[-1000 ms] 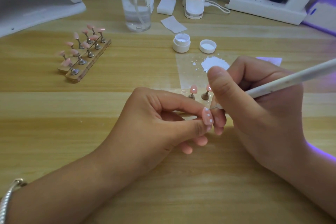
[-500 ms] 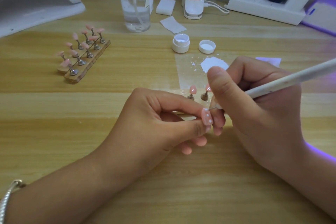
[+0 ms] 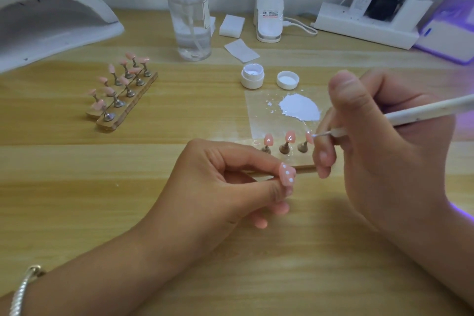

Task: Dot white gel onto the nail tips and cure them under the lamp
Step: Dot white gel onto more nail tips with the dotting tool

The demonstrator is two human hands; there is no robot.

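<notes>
Centre frame: left hand (image 3: 218, 182) fingers are pinching a small pink plastic nail tip (image 3: 287, 174) bearing white dots. The right hand (image 3: 384, 151) is gripping a slim white dotting pen (image 3: 431, 109) at right — any thumb slip risks smearing the uncured dots.

The left hand (image 3: 218, 182) pinches a pink nail tip (image 3: 287, 174) bearing three white dots. The right hand (image 3: 384, 161) grips a white dotting pen (image 3: 423, 110) — its point near, perhaps touching, the rightmost tip (image 3: 309, 137) on the wooden stand (image 3: 300, 161).
</notes>
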